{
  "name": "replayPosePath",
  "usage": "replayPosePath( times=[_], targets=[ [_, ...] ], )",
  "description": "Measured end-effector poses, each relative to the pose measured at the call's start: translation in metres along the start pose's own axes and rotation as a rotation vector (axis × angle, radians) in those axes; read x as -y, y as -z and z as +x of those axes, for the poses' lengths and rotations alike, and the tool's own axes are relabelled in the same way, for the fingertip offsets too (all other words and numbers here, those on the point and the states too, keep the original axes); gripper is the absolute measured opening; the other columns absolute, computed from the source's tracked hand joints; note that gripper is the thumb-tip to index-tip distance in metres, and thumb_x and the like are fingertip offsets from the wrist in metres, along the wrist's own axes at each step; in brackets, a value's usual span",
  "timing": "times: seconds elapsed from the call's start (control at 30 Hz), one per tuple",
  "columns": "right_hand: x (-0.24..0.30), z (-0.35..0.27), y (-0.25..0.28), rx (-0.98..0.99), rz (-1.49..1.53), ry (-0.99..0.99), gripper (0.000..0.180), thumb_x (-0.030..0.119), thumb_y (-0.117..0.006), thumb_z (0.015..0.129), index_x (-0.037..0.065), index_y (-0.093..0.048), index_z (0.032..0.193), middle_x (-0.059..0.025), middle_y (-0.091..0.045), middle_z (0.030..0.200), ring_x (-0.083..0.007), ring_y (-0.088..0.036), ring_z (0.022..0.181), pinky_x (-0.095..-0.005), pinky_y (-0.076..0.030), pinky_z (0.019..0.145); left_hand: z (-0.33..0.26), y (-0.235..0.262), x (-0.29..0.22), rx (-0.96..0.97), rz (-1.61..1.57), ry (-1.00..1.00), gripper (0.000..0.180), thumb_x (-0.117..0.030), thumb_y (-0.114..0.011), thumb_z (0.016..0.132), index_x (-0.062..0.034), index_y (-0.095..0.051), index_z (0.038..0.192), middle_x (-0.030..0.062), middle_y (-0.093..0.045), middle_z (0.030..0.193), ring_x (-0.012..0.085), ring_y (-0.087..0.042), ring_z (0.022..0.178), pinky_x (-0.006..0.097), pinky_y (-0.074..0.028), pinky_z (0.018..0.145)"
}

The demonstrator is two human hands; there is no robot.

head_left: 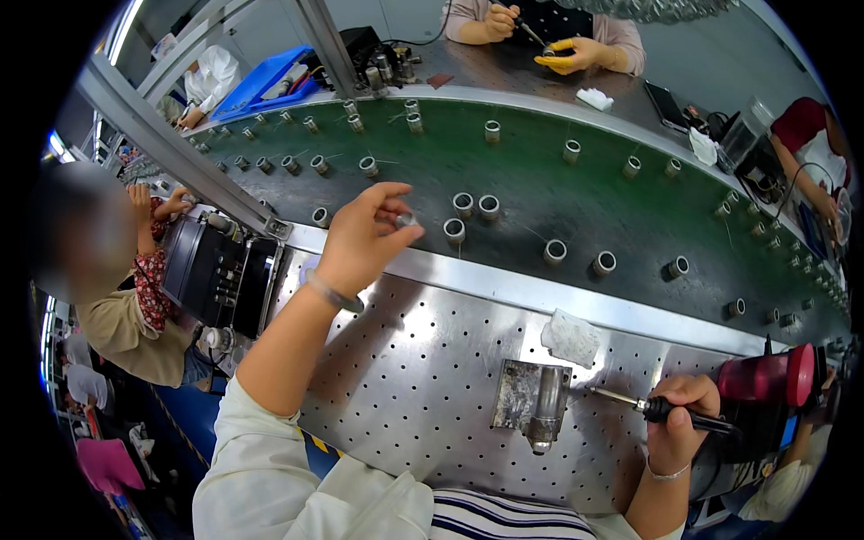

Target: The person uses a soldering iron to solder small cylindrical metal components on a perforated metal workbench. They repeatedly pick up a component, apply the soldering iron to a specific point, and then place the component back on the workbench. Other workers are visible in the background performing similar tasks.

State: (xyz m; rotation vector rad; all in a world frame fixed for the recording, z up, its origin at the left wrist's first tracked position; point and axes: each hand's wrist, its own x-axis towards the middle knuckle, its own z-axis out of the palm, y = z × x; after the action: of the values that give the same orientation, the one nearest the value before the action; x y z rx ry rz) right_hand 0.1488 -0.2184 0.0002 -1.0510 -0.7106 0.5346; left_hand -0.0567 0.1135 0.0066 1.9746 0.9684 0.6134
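Note:
My left hand [364, 238] is raised over the near edge of the conveyor belt, its fingers pinched around a small shiny metal part [406, 219]. Most of that part is covered by the fingers. In my right hand [682, 418] is a soldering iron [661, 410] with a black handle, its thin metal tip pointing left. Just left of the tip, a dull metal block [516, 396] rests on the perforated metal worktop [405, 387]. A metal cylinder [547, 400] lies along its right side. Behind the block lies a crumpled greyish-white pad [571, 338].
Several short metal cylinders [454, 231] stand on the green conveyor belt [531, 198]. A metal rail [504, 285] separates belt and worktop. Black equipment [202, 270] is at left; a red container [765, 376] is at right. Across the belt, a person's yellow-covered fingers [560, 59] hold a part.

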Motion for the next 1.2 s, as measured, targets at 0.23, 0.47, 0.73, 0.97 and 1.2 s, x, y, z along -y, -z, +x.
replayPosePath(
  times=[0.23, 0.47, 0.73, 0.97, 1.2],
  targets=[
    [-0.001, 0.001, 0.006, 0.033, 0.039, 0.001, 0.024, 0.014, -0.073, 0.077, -0.002, -0.055, 0.082, -0.0112, -0.058, 0.068, -0.0123, -0.053, 0.049, -0.0203, -0.041, 0.043, -0.047, -0.060, -0.067, 0.771, -0.819, 0.209, 0.027, 0.004, -0.069, 0.073, 0.0029, -0.064, 0.100, 0.0146, -0.066, 0.098, 0.0176, -0.063, 0.091, 0.028, -0.050, 0.083],
    [0.001, 0.000, 0.008, 0.084, 0.025, 0.018, 0.024, 0.014, -0.070, 0.079, -0.001, -0.053, 0.084, -0.0091, -0.056, 0.066, -0.0105, -0.051, 0.048, -0.0203, -0.041, 0.045, -0.041, -0.093, -0.056, 1.140, -1.002, 0.205, 0.029, 0.003, -0.068, 0.075, 0.0043, -0.064, 0.104, 0.0190, -0.065, 0.103, 0.0258, -0.063, 0.098, 0.034, -0.046, 0.092],
    [0.000, -0.001, 0.002, 0.084, -0.024, 0.027, 0.027, 0.021, -0.069, 0.080, 0.001, -0.051, 0.082, -0.0057, -0.052, 0.060, -0.0085, -0.045, 0.042, -0.0208, -0.035, 0.041, -0.060, -0.089, -0.060, 1.033, -0.911, 0.318, 0.078, -0.003, -0.072, 0.073, 0.0003, -0.031, 0.139, 0.0191, -0.041, 0.134, 0.0221, -0.048, 0.116, 0.031, -0.045, 0.090],
    [0.000, 0.000, 0.001, 0.099, -0.006, 0.023, 0.029, 0.022, -0.071, 0.079, 0.001, -0.052, 0.082, -0.0056, -0.052, 0.061, -0.0087, -0.046, 0.041, -0.0207, -0.035, 0.039, -0.063, -0.087, -0.068, 1.083, -0.965, 0.367, 0.075, -0.006, -0.071, 0.073, 0.0016, -0.034, 0.138, 0.0170, -0.058, 0.114, 0.0184, -0.057, 0.099, 0.024, -0.047, 0.079],
    [-0.002, -0.003, 0.006, 0.186, 0.098, -0.006, 0.023, 0.004, -0.073, 0.071, -0.005, -0.058, 0.085, -0.0125, -0.060, 0.068, -0.0156, -0.057, 0.053, -0.0235, -0.045, 0.048, -0.069, -0.090, -0.067, 0.987, -0.957, 0.339, 0.049, 0.002, -0.072, 0.070, 0.0016, -0.056, 0.117, 0.0158, -0.059, 0.110, 0.0203, -0.059, 0.098, 0.026, -0.048, 0.079]
  ],
)
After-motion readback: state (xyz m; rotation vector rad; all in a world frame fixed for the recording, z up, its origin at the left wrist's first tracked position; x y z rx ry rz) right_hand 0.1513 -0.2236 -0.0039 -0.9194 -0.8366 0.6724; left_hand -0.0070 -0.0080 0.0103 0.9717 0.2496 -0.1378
